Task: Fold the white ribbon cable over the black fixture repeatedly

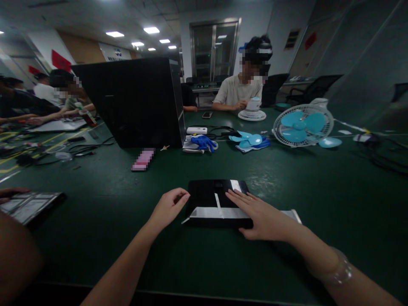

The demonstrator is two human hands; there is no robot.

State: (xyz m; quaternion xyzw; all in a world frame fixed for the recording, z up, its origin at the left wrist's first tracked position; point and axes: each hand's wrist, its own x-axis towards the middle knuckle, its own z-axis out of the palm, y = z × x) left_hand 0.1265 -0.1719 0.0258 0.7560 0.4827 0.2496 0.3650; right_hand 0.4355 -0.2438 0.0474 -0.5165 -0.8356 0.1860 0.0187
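Note:
A flat black rectangular case [204,191] lies on the green table in front of me. A pale grey strip [207,212] runs across its near side and sticks out past the right end, and a short white strip [218,200] crosses it near the middle. My right hand [258,212] rests flat over the right part of the case, fingers stretched out. At the left edge is my left hand [170,206], thumb and fingertips pinched together by the case's corner. Whatever is between those fingertips is too small to make out.
A large black computer case [137,102] stands at the back left, with a pink phone [143,160] before it. Blue gloves [204,143], loose blue fan blades [247,139] and a fan [302,125] lie farther back. Across the table a person [239,91] holds a white fan base [253,109].

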